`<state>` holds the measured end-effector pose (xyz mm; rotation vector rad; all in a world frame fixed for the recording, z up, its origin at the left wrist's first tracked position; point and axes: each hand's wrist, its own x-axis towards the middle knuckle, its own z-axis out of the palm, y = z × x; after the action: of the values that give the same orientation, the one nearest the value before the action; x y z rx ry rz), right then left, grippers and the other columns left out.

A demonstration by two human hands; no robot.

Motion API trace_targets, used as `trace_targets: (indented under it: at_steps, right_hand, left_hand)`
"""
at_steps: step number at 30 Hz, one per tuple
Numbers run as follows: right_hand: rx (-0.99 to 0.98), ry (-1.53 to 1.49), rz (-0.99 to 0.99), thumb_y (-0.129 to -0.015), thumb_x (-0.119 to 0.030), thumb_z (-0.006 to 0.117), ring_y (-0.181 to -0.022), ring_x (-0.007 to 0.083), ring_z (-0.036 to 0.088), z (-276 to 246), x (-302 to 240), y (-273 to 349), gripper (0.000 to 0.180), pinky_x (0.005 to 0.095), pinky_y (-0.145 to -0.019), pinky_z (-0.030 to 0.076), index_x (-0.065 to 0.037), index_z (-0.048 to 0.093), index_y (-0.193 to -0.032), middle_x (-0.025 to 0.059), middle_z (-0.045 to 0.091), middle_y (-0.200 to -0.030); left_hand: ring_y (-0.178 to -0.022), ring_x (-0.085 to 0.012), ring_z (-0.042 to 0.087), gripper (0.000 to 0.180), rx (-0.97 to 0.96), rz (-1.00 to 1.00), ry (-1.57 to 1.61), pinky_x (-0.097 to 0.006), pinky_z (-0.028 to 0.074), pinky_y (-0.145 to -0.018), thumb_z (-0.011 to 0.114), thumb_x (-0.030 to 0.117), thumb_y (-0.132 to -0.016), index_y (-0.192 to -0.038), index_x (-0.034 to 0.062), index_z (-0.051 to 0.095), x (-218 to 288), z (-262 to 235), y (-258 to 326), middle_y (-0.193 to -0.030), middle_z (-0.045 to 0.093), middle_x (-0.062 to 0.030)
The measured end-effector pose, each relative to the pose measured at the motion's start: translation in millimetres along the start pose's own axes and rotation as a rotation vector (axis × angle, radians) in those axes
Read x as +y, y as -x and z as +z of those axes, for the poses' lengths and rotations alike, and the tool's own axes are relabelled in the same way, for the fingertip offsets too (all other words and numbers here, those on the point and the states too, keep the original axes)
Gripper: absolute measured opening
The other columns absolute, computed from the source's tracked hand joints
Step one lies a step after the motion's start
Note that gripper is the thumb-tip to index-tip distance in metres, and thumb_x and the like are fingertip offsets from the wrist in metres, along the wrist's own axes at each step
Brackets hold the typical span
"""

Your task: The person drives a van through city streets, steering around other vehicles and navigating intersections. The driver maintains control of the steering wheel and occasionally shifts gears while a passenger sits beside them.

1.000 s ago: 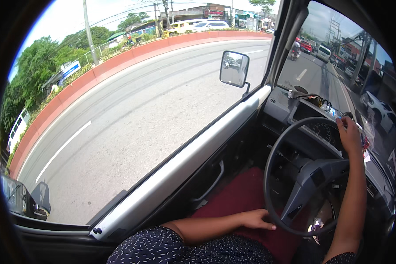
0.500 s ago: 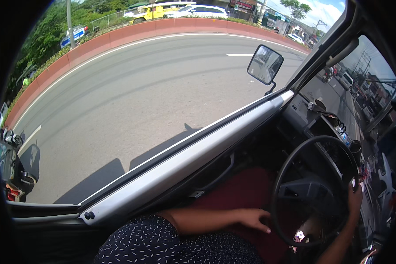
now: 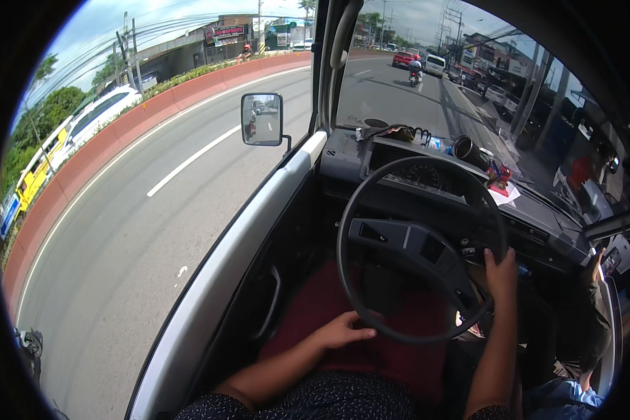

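Observation:
A black steering wheel point(image 3: 346, 231) stands before me. At its right rim, my right hand point(image 3: 500, 274) is closed around it, with the forearm rising from the lower edge. Beside the lower left rim lies my left hand point(image 3: 343, 331), its thumb stretched out and apart from the fingers. The fingertips reach the rim and are partly hidden there, so a light touch is possible. Behind the wheel is an instrument panel point(image 3: 423, 175). Dark red cloth point(image 3: 308, 308) shows below and left of the wheel.
A grey dashboard point(image 3: 553, 227) carries a dark cup point(image 3: 467, 148) and small loose things. Left are the door sill point(image 3: 224, 259) and a side mirror point(image 3: 262, 119). Ahead on the road are a motorcycle rider point(image 3: 415, 68), a white van point(image 3: 435, 65) and a red vehicle point(image 3: 403, 59). Another person point(image 3: 584, 329) sits at right.
My view has swung from the road at the left to the windscreen and road ahead. My right hand stays on the wheel; my left hand stays near its lower left rim.

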<state>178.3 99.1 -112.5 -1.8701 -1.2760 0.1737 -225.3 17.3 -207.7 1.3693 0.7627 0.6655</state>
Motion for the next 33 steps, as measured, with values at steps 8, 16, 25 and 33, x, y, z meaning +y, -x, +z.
trace_targets:
  at_steps: [8,16,25,33]
  right_hand:
    - [0.017,0.016,0.001,-0.094,-0.044,0.072,-0.108,0.0481,0.068,-8.9,-19.3,3.5,0.062,0.0517,-0.094,0.054,0.006,0.054,-0.125,0.0322,0.07,-0.111]
    - [0.027,0.106,-0.042,-0.093,-0.048,0.07,-0.107,0.049,0.068,-12.5,-21.5,5.3,0.063,0.0531,-0.094,0.053,0.005,0.054,-0.123,0.0314,0.07,-0.111]
    - [0.018,-0.014,-0.043,-0.094,-0.045,0.071,-0.11,0.0487,0.066,-5.5,-11.4,2.2,0.066,0.0503,-0.094,0.053,0.008,0.052,-0.129,0.0335,0.068,-0.114]
    - [0.021,0.022,-0.065,-0.093,-0.04,0.074,-0.104,0.0466,0.07,-4.8,-16.5,-12.6,0.059,0.0501,-0.091,0.054,0.006,0.057,-0.125,0.0295,0.072,-0.107]
  left_hand:
    - [-0.127,-0.0318,0.059,0.091,0.361,0.378,0.325,-0.046,0.048,-0.105,0.062,0.064,-0.095,-0.157,0.0044,0.033,29.8,-26.3,-17.5,-0.147,0.051,-0.0172]
    - [-0.134,-0.0288,0.053,0.076,0.59,0.52,-0.407,-0.04,0.039,-0.114,0.063,0.049,-0.1,-0.151,-0.0028,0.044,107.1,-106.1,-71.3,-0.148,0.052,-0.0215]
    - [-0.126,-0.0289,0.058,0.065,0.542,0.105,-0.371,-0.037,0.042,-0.109,0.057,0.053,-0.103,-0.132,-0.0047,0.062,93.7,-114.5,-52.0,-0.131,0.063,-0.0189]
    - [-0.141,-0.0331,0.045,0.05,0.589,0.594,-0.439,-0.041,0.033,-0.119,0.042,0.037,-0.111,-0.137,-0.0023,0.058,46.6,-106.0,-55.4,-0.144,0.053,-0.0185]
